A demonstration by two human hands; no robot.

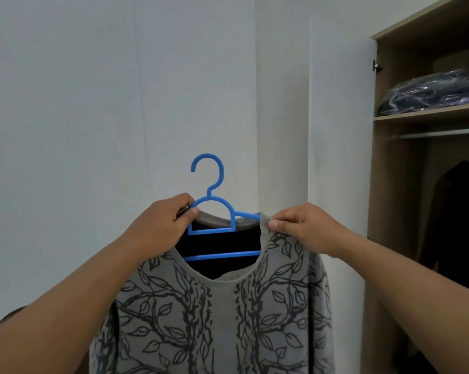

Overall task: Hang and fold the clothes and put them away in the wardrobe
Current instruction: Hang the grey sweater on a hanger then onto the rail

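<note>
A grey top with a dark leaf-and-vine print hangs in front of me on a blue plastic hanger, whose hook points up. My left hand grips the hanger's left shoulder together with the collar. At the right side of the neckline, my right hand pinches the fabric between thumb and fingers. The hanger's lower bar shows through the neck opening. To the right stands the open wardrobe, with a metal rail under a shelf.
A white wardrobe door stands open between the top and the wardrobe. A dark bundle wrapped in plastic lies on the shelf. A dark garment hangs below the rail. A pale wall fills the left and middle.
</note>
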